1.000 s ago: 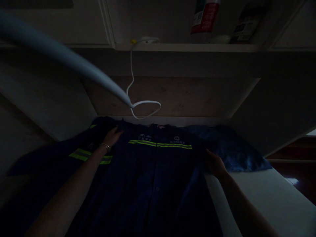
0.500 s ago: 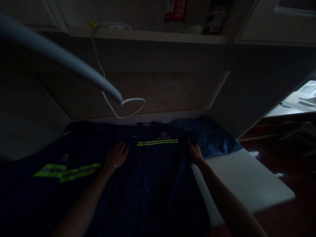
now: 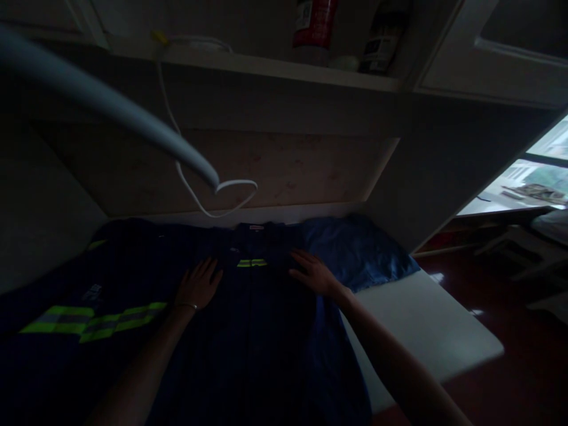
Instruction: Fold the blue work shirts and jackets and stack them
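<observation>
A dark navy work jacket (image 3: pixel 252 331) with yellow-green reflective strips lies spread, collar away from me. Its left sleeve side reaches out to the left. The right side is folded inward over the chest, covering the logo and part of the chest strip. My left hand (image 3: pixel 200 283) rests flat on the jacket left of the button line, fingers spread. On the folded-over part lies my right hand (image 3: pixel 313 272), fingers stretched out. A shiny blue cloth (image 3: pixel 364 251) sits beyond it at the right.
The jacket lies on a white tabletop (image 3: pixel 421 319) with a rounded right corner. Above hangs a pale tube (image 3: pixel 177 151) with a looped white cable (image 3: pixel 190 192). A shelf (image 3: pixel 266 66) higher up holds a red-labelled bottle (image 3: pixel 314 23) and a dark jar (image 3: pixel 379 47).
My right hand has moved left from the jacket's right edge, opened, and now lies flat. The jacket's right side has come over the chest. My left hand stays on the cloth.
</observation>
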A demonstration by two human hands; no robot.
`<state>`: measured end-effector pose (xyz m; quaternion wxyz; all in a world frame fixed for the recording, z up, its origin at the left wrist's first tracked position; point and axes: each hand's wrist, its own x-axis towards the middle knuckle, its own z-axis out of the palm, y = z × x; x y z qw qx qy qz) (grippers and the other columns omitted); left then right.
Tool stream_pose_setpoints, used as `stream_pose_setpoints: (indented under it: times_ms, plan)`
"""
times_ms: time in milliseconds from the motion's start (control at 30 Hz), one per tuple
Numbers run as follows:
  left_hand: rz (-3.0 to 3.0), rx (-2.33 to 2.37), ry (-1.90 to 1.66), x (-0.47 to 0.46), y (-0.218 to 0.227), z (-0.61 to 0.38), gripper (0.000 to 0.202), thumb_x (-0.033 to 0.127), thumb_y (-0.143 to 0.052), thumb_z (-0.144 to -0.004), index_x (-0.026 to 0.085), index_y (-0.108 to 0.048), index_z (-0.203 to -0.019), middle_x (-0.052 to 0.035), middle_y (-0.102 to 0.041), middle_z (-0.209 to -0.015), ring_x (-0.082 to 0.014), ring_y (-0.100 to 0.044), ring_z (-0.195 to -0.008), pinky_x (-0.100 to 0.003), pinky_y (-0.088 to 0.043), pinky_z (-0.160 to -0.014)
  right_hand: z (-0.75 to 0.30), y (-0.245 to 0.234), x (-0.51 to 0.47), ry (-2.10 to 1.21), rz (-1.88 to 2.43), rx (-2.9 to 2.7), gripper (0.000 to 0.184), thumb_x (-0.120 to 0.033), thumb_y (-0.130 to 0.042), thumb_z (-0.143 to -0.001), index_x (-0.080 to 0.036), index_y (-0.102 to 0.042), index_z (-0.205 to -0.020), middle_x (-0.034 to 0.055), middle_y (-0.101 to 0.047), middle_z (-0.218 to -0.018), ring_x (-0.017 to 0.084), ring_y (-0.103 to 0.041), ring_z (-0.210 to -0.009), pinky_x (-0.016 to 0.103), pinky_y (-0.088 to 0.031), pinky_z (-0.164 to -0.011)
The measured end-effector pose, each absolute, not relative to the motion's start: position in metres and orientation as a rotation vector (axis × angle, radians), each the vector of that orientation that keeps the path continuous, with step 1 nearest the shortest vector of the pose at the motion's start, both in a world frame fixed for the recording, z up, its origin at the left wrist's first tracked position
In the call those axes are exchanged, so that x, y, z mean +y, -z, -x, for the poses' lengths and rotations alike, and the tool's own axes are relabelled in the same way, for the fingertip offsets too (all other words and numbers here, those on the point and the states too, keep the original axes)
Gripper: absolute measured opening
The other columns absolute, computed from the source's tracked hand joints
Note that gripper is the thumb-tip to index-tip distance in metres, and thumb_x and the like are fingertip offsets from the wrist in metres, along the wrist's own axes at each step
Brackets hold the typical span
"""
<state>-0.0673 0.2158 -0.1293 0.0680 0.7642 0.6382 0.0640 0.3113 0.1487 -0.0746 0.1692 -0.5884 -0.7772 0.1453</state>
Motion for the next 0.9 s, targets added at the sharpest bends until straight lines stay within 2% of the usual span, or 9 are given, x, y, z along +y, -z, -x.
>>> stream_pose_setpoints:
  times_ms: [100,167,300,400,567,667,800,900]
  plan:
    - [-2.346,1.919,-0.195,0.216,0.131,0.068,0.066,0.057,-0.021,-0.095,0.024,-0.034,-0.151,-0.0048,-0.029,-0.161,-0.0275,-0.026,-0.148,-0.056,-0.016,-0.12,-0.307,0.072,0.168,-0.171,1.813,-2.024,0.059,-0.054,-0.029,-0.101,-0.025,-0.036,-0.152,0.006,-0.031,-0.16,0.023,-0.026,-0.147,0.047,-0.017,-0.12]
    - [-2.365,1.933,-0.201,0.216,0.132,0.068,0.067,0.058,-0.02,-0.095,0.024,-0.034,-0.151,-0.0046,-0.03,-0.161,-0.0272,-0.027,-0.148,-0.056,-0.018,-0.119,-0.304,0.079,0.183,-0.083,1.919,-2.007,0.057,-0.051,-0.028,-0.102,-0.024,-0.036,-0.152,0.0047,-0.025,-0.162,0.025,-0.02,-0.149,0.05,-0.014,-0.12]
    - [-2.386,1.953,-0.21,0.215,0.132,0.067,0.068,0.059,-0.018,-0.095,0.024,-0.036,-0.15,-0.0039,-0.032,-0.16,-0.0267,-0.029,-0.147,-0.056,-0.02,-0.119,-0.307,0.106,0.205,-0.194,2.226,-2.004,0.06,-0.048,-0.025,-0.102,-0.02,-0.031,-0.154,0.0061,-0.019,-0.163,0.028,-0.014,-0.15,0.057,-0.011,-0.118]
    - [-2.385,1.959,-0.224,0.214,0.132,0.067,0.067,0.059,-0.019,-0.095,0.025,-0.037,-0.15,-0.0033,-0.032,-0.16,-0.026,-0.03,-0.146,-0.055,-0.021,-0.119,-0.318,0.124,0.213,-0.24,2.375,-1.899,0.062,-0.043,-0.019,-0.102,-0.012,-0.025,-0.155,0.0092,-0.019,-0.163,0.027,-0.016,-0.149,0.053,-0.012,-0.119]
    - [-2.358,1.985,-0.239,0.213,0.129,0.065,0.063,0.058,-0.023,-0.095,0.028,-0.038,-0.149,-0.0019,-0.034,-0.159,-0.0249,-0.031,-0.146,-0.053,-0.022,-0.119,-0.333,0.126,0.219,-0.247,2.392,-1.895,0.06,-0.032,-0.015,-0.101,-0.009,-0.025,-0.155,0.0075,-0.02,-0.163,0.026,-0.017,-0.149,0.049,-0.016,-0.119]
    - [-2.346,1.984,-0.226,0.214,0.127,0.064,0.063,0.058,-0.023,-0.095,0.027,-0.039,-0.148,-0.0024,-0.034,-0.159,-0.0249,-0.031,-0.146,-0.054,-0.021,-0.119,-0.33,0.116,0.223,-0.184,2.402,-1.836,0.06,-0.032,-0.012,-0.101,-0.01,-0.023,-0.156,0.0079,-0.02,-0.163,0.026,-0.018,-0.149,0.051,-0.019,-0.118]
    - [-2.365,1.972,-0.228,0.213,0.127,0.064,0.063,0.056,-0.024,-0.096,0.026,-0.039,-0.149,-0.0032,-0.034,-0.159,-0.025,-0.03,-0.146,-0.054,-0.021,-0.119,-0.318,0.107,0.23,0.055,2.266,-1.883,0.061,-0.044,-0.013,-0.102,-0.018,-0.022,-0.157,0.0046,-0.015,-0.164,0.025,-0.014,-0.15,0.055,-0.011,-0.119]
    - [-2.378,1.977,-0.225,0.212,0.128,0.064,0.063,0.056,-0.023,-0.096,0.026,-0.038,-0.149,-0.0039,-0.032,-0.159,-0.0252,-0.03,-0.146,-0.055,-0.021,-0.119,-0.311,0.115,0.232,-0.011,2.227,-2.042,0.06,-0.048,-0.016,-0.102,-0.022,-0.027,-0.155,0.0048,-0.017,-0.164,0.027,-0.014,-0.15,0.058,-0.011,-0.118]
